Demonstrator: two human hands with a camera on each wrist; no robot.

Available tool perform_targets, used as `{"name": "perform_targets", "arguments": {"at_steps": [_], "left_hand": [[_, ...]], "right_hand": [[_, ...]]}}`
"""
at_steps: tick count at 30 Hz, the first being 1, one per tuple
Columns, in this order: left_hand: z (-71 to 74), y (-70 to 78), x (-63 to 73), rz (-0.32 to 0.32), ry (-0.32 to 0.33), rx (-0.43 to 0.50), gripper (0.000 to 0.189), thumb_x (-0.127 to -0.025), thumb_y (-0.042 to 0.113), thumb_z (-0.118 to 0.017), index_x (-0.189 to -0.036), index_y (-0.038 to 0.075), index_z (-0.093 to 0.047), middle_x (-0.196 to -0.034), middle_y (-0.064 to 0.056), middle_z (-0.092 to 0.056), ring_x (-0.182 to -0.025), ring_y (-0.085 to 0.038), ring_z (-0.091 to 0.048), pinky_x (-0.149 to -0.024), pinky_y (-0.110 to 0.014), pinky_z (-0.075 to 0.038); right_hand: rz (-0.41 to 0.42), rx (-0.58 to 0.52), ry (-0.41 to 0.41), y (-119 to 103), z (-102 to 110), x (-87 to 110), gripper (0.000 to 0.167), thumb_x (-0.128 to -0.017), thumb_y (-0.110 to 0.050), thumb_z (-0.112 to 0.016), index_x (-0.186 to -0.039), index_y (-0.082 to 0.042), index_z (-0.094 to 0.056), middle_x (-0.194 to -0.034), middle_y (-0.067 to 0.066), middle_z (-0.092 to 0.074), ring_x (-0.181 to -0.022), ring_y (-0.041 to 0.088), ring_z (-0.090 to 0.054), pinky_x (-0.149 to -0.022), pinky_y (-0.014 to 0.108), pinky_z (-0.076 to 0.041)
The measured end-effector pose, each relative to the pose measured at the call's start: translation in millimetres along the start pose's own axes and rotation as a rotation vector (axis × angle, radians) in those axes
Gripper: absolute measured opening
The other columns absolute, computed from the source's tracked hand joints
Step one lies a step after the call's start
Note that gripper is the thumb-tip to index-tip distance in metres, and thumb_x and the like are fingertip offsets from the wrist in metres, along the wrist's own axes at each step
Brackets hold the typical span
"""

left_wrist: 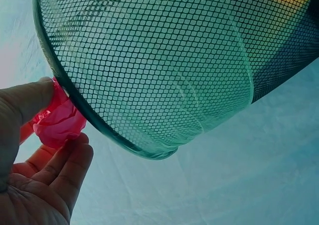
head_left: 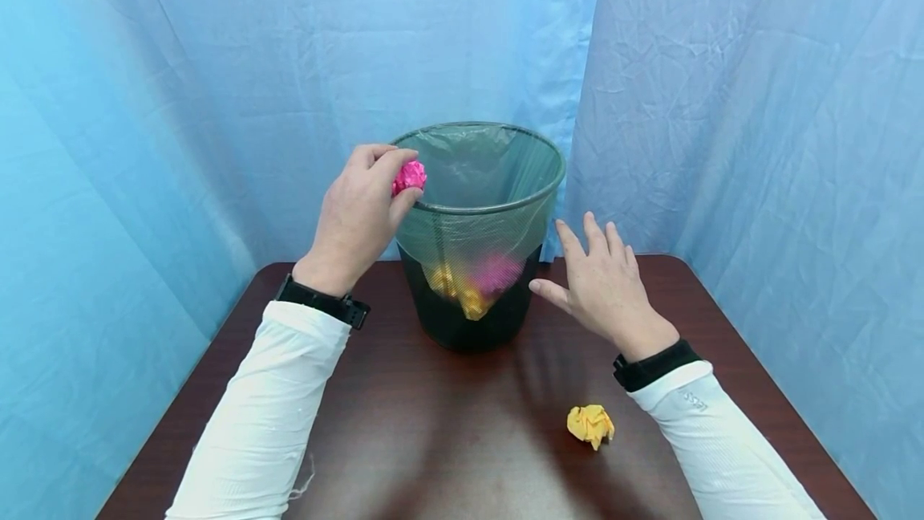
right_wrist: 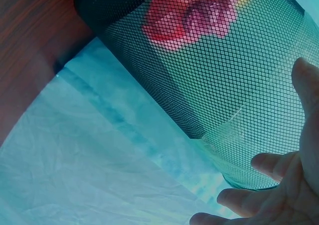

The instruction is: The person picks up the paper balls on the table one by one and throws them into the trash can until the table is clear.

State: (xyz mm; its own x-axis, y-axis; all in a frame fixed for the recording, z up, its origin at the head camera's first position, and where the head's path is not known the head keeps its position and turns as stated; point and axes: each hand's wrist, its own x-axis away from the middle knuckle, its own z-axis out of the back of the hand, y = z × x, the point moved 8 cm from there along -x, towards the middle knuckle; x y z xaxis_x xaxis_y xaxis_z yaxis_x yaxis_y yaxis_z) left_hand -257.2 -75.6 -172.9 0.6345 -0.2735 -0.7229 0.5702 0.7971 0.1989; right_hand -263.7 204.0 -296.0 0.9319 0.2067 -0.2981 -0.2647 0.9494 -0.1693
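Observation:
My left hand [head_left: 358, 203] pinches a crumpled pink paper ball [head_left: 410, 176] at the left side of the rim of a mesh wastebasket [head_left: 472, 209]. In the left wrist view the pink paper ball [left_wrist: 60, 121] sits between thumb and fingers, right by the rim. Spread and holding nothing, my right hand [head_left: 605, 287] is to the right of the basket. A clear plastic liner lines the basket and folds over its rim. Through the mesh show yellow paper balls [head_left: 472, 301] and pink paper [head_left: 496, 273]; the right wrist view shows the pink paper [right_wrist: 192, 16] too.
One crumpled yellow paper ball [head_left: 590, 426] lies on the dark wooden table [head_left: 433, 424], in front of the basket and nearer the right forearm. Light blue curtains [head_left: 346, 46] enclose the table at the back and both sides.

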Motion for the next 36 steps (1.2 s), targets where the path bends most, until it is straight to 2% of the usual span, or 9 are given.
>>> {"name": "perform_targets", "arguments": {"at_steps": [10, 17, 27, 36], "left_hand": [[-4.7, -3.7, -0.9, 0.043, -0.047, -0.011, 0.054, -0.097, 0.023, -0.076, -0.146, 0.008, -0.059, -0.139, -0.019, -0.06, -0.121, -0.031, -0.064, -0.091, -0.049, -0.06], [-7.2, -5.1, -2.3, 0.06, -0.064, -0.019, 0.05, -0.098, 0.025, -0.075, -0.143, 0.007, -0.06, -0.138, -0.018, -0.061, -0.121, -0.031, -0.063, -0.091, -0.049, -0.059], [-8.7, -4.8, -0.9, 0.02, -0.041, -0.037, 0.047, -0.099, 0.022, -0.074, -0.141, 0.006, -0.063, -0.137, -0.02, -0.062, -0.121, -0.033, -0.064, -0.091, -0.05, -0.059], [-10.8, -4.9, 0.5, 0.002, -0.051, -0.047, 0.049, -0.102, 0.024, -0.07, -0.145, 0.004, -0.061, -0.139, -0.022, -0.06, -0.122, -0.034, -0.064, -0.093, -0.049, -0.059]], "right_hand": [[0.002, -0.004, 0.001, 0, -1, 0.0, 0.099, -0.094, -0.063, -0.068, -0.166, -0.011, -0.026, -0.167, 0.034, -0.021, -0.151, 0.063, -0.018, -0.116, 0.078, -0.022], [-0.001, -0.001, -0.002, 0, -2, 0.7, 0.098, -0.094, -0.062, -0.068, -0.166, -0.01, -0.026, -0.167, 0.033, -0.02, -0.151, 0.062, -0.018, -0.116, 0.078, -0.023], [0.003, -0.004, 0.002, 1, -2, 0.8, 0.098, -0.094, -0.062, -0.069, -0.166, -0.01, -0.027, -0.167, 0.033, -0.02, -0.151, 0.062, -0.018, -0.116, 0.078, -0.023], [0.0, -0.003, -0.005, 2, -4, 0.8, 0.098, -0.094, -0.062, -0.068, -0.166, -0.011, -0.026, -0.168, 0.033, -0.02, -0.151, 0.062, -0.018, -0.116, 0.078, -0.022]]}}
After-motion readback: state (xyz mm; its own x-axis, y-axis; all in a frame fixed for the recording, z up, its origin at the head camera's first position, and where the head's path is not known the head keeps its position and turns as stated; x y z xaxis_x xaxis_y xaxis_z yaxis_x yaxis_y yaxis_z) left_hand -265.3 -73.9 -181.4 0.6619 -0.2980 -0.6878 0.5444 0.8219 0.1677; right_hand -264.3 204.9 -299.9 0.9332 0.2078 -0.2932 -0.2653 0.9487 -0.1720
